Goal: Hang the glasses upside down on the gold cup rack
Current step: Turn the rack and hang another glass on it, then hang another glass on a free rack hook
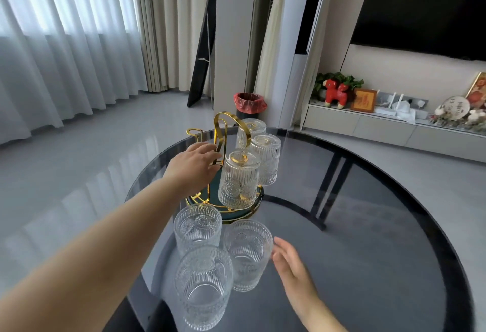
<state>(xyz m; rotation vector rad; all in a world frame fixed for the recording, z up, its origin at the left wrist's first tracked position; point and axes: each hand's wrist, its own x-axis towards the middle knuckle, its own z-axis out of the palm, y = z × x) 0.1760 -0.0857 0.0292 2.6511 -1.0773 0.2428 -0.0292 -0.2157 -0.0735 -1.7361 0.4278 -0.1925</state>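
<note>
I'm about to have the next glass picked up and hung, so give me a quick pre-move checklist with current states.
1. Free peg on the gold rack: ok, the far-left loop is bare.
2. Left hand steadying the rack: cannot tell if it grips.
3. Right hand on the nearest right glass: not ok, fingers open beside it.
4. Three hung glasses, front one, seated upside down: ok.
5. Three upright glasses waiting on the table: ok.

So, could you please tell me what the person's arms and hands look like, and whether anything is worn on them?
Both hands, left and right, are bare: no gloves, rings, watch or bracelets visible. The forearms are bare too, with no sleeve in view as far as the frame shows.
</note>
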